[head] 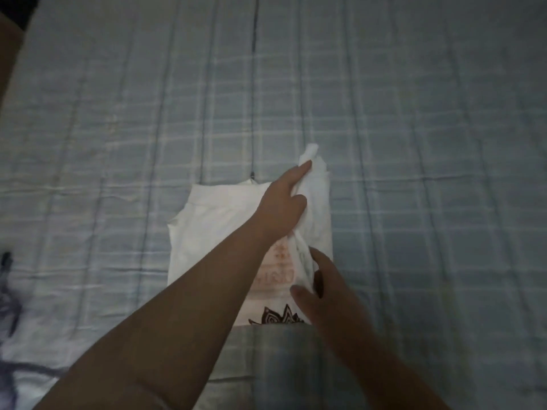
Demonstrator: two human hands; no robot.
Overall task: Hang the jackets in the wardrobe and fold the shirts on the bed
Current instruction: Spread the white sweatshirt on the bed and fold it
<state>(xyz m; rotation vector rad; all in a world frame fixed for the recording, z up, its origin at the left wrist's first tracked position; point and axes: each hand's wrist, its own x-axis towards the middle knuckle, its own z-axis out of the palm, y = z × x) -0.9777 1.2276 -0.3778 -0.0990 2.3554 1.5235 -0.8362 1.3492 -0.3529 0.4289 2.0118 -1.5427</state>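
- At the left edge of the bed (414,128), near side, I see a second garment (20,329), white with dark blue markings. It is crumpled, cut off by the frame, and lies well apart from the hands.
- The white shirt (216,223) lies on the checked sheet about midway between the left and right sides of the bed, toward the near side. Its left portion lies flat. A faint reddish print (275,270) and a dark spiked print (278,316) show on its near portion.
- My left arm enters from the lower left corner and crosses diagonally over the shirt, forearm bare and back of the hand facing up.
- The left hand (281,211) grips the shirt's right-hand fold at its far end. The forefinger lies straight along the raised cloth and the other fingers curl into it. A tuft of cloth stands above the fingertip.
- My right arm enters from the lower right.
- The right hand (322,279) pinches the same fold at its near end, thumb on one side of the cloth and fingers on the other.
- Between the two hands the fold stands up from the shirt as a ridge.
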